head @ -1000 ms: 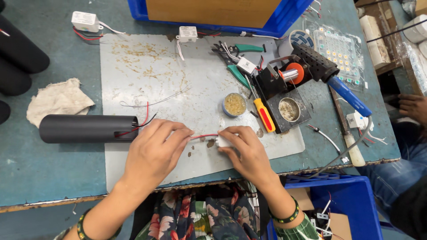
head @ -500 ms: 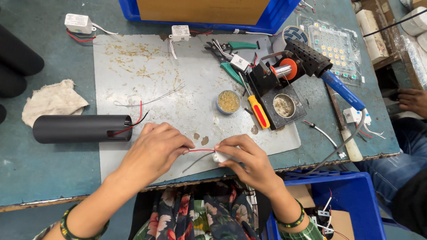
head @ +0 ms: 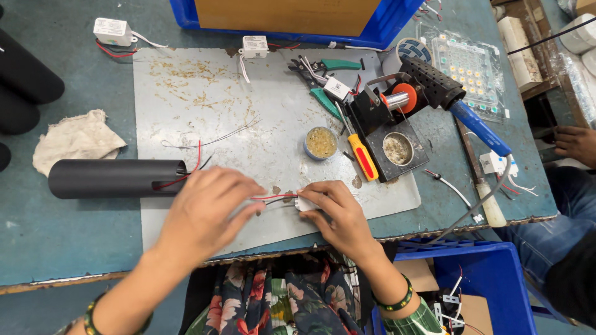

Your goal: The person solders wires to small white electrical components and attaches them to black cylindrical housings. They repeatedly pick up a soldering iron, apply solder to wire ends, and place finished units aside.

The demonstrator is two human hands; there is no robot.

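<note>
My left hand (head: pixel 208 214) pinches thin red and black wires (head: pixel 276 197) near the front edge of a grey metal work sheet (head: pixel 205 99). My right hand (head: pixel 338 214) grips a small white module (head: pixel 304 203) at the other end of those wires. A black tube (head: pixel 115 178) lies on its side just left of my left hand, with red and black wires trailing out of its open end.
A soldering iron with a blue handle (head: pixel 478 127) rests on a black stand (head: pixel 391 133). A small tin (head: pixel 321 142), a screwdriver (head: pixel 360 154), green pliers (head: pixel 326 65), a rag (head: pixel 74 139) and a blue crate (head: pixel 298 18) lie around. Another person's hand (head: pixel 574 144) is at the right edge.
Both hands have shifted slightly toward the front edge of the sheet while holding the wires and white module. The view has drifted a little.
</note>
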